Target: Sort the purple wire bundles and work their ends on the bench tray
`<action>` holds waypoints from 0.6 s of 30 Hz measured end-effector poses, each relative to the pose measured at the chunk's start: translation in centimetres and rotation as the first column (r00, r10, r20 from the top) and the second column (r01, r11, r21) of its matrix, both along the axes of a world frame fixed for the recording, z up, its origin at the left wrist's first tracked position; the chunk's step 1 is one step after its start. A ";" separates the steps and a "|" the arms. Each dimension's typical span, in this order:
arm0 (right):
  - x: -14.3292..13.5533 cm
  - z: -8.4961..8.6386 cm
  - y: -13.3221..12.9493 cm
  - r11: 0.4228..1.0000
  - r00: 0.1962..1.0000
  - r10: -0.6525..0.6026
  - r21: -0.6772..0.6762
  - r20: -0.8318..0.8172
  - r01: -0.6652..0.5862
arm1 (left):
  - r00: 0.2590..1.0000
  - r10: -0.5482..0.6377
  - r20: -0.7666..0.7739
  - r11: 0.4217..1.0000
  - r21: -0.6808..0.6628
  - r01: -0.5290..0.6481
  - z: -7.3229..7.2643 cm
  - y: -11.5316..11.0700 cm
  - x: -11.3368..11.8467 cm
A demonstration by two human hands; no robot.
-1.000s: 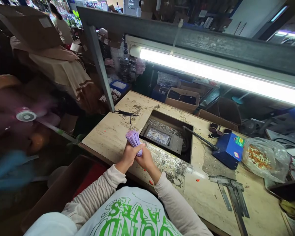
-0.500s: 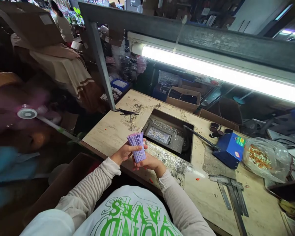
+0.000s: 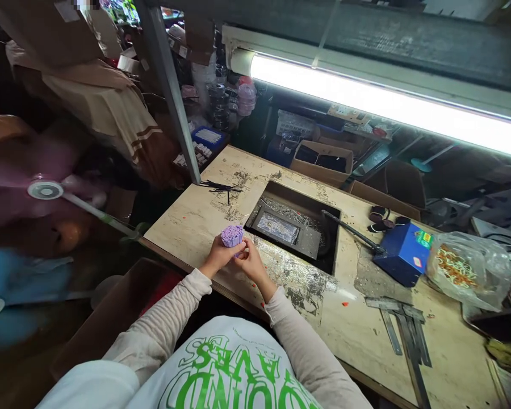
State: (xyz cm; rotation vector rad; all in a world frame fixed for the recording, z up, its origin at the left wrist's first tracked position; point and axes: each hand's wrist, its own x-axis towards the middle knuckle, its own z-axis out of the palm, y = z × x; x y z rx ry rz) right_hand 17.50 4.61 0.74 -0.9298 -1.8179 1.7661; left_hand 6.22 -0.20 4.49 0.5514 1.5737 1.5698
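Observation:
A bundle of thin purple sticks (image 3: 232, 235) stands nearly upright above the front edge of the worktable (image 3: 170, 218), its end tops facing the camera. My left hand (image 3: 220, 254) is wrapped round the bundle from the left. My right hand (image 3: 251, 262) has its fingers closed at the bundle's lower right side; the fingertips partly overlap the left thumb. The lower part of the bundle is hidden by both hands.
Behind the hands lies a recessed tray (image 3: 334, 250) with a metal block and a black bar. Black strips (image 3: 221, 186) lie at the far left. Rightward are a blue box (image 3: 402, 253), a plastic bag (image 3: 460, 270) and metal squares (image 3: 402, 321). A fan (image 3: 45, 190) spins at left.
The bundle has tipped so that its ends face the camera more. My right hand has shifted from beneath it to its right side. The view has tilted down slightly.

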 end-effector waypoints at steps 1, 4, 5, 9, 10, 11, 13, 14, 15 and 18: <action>-0.3 -0.1 -0.2 0.998 1.000 -0.003 0.066 -0.003 0.003 | 0.999 -0.001 -0.043 1.000 0.002 0.001 0.0 -0.1 0.1; -0.7 -0.7 0.1 0.964 1.000 -0.008 0.266 -0.022 0.013 | 0.976 -0.041 -0.214 0.999 0.018 0.046 -0.2 -0.6 -0.1; -0.7 -1.1 0.3 0.944 1.000 -0.011 0.329 -0.020 0.017 | 0.962 -0.064 -0.265 0.997 0.025 0.073 -0.5 -0.7 -0.3; -0.7 -2.9 0.7 0.889 1.000 -0.026 0.458 0.010 0.019 | 0.932 -0.121 -0.343 0.985 0.074 0.155 -2.1 -1.0 -0.9; -0.7 -3.2 0.7 0.889 0.999 -0.029 0.458 0.014 0.019 | 0.932 -0.129 -0.337 0.983 0.079 0.165 -2.4 -1.0 -1.0; -0.7 -3.3 0.6 0.891 0.999 -0.031 0.454 0.017 0.020 | 0.938 -0.135 -0.320 0.983 0.077 0.168 -2.7 -1.0 -1.1; -0.7 -3.2 0.5 0.896 0.999 -0.040 0.444 0.021 0.026 | 0.951 -0.151 -0.270 0.984 0.048 0.169 -3.1 -0.9 -1.1; -0.7 -3.0 0.4 0.899 0.999 -0.042 0.437 0.021 0.029 | 0.955 -0.159 -0.249 0.985 0.028 0.171 -3.1 -0.9 -1.1; -0.7 -2.9 0.3 0.903 0.999 -0.045 0.429 0.018 0.033 | 0.958 -0.162 -0.237 0.985 0.011 0.170 -3.2 -0.9 -1.0; -0.9 -2.7 0.1 0.910 0.998 -0.052 0.412 0.017 0.040 | 0.961 -0.151 -0.232 0.988 -0.014 0.152 -3.1 -1.0 -0.8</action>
